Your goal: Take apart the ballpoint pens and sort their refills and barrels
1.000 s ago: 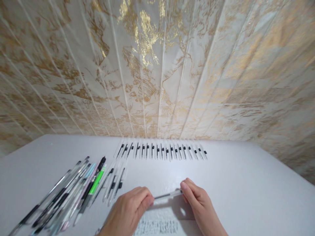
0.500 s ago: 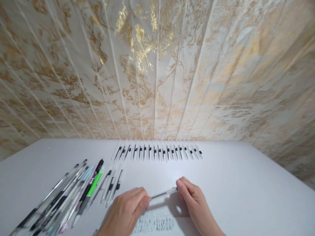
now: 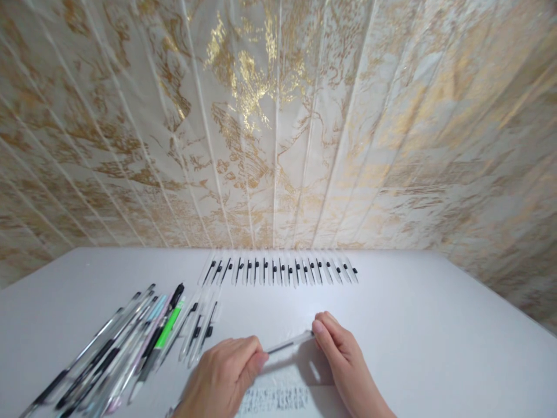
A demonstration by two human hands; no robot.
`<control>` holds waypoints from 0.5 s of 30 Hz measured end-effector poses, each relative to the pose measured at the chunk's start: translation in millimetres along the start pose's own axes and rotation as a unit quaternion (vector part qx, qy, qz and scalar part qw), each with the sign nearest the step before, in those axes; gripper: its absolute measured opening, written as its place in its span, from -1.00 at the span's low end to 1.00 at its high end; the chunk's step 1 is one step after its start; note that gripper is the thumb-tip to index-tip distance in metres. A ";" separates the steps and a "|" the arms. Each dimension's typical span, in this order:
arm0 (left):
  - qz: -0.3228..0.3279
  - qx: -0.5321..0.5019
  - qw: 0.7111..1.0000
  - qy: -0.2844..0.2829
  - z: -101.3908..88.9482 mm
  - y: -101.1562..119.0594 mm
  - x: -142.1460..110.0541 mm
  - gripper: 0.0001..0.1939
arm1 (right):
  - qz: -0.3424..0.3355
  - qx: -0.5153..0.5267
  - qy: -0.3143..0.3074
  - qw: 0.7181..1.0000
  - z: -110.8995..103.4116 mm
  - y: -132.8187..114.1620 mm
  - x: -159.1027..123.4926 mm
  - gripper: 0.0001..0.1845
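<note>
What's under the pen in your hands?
Under the pen, there are shadows on a pale surface. Nearer you is some dark writing. The left hand and right hand hide whatever lies beneath them.

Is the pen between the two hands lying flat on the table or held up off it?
Held up: the pen spans from left hand to right hand, its shadow falling apart below.

On the table [image 3: 435, 331]: pen pile [image 3: 114, 353] left, pen row [image 3: 274, 270] behind, paper [image 3: 276, 399] in front.
</note>
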State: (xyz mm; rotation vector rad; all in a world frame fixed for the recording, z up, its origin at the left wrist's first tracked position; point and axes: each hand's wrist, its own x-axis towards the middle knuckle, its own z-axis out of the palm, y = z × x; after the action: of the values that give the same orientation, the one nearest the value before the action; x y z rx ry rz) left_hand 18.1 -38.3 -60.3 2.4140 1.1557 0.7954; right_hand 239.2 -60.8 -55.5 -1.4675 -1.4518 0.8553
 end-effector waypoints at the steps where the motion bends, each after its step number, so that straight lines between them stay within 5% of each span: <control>1: 0.002 0.001 1.000 0.001 0.6 0.3 -0.2 -0.57 | -0.006 -0.003 0.003 1.000 -0.1 -0.8 -0.5 -0.51; 6: -0.025 -0.024 0.999 -0.023 -3.1 4.3 -1.0 -0.53 | -0.058 -0.024 -0.007 0.998 -2.2 -5.5 -2.7 -0.61; 10: 0.051 -0.018 0.998 0.020 -7.0 8.2 -2.0 -0.78 | -0.057 -0.062 -0.019 0.996 -0.8 -3.9 -2.2 -0.60; 15: 0.025 -0.008 1.000 0.017 -1.5 10.3 -5.0 -0.89 | -0.034 -0.097 -0.051 0.993 4.8 0.9 -1.0 -0.48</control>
State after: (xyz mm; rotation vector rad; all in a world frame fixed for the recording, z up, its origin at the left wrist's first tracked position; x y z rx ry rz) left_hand 20.8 -48.4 -55.4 2.4336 1.1022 0.8608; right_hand 235.0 -61.2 -58.3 -1.5259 -1.6916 0.7743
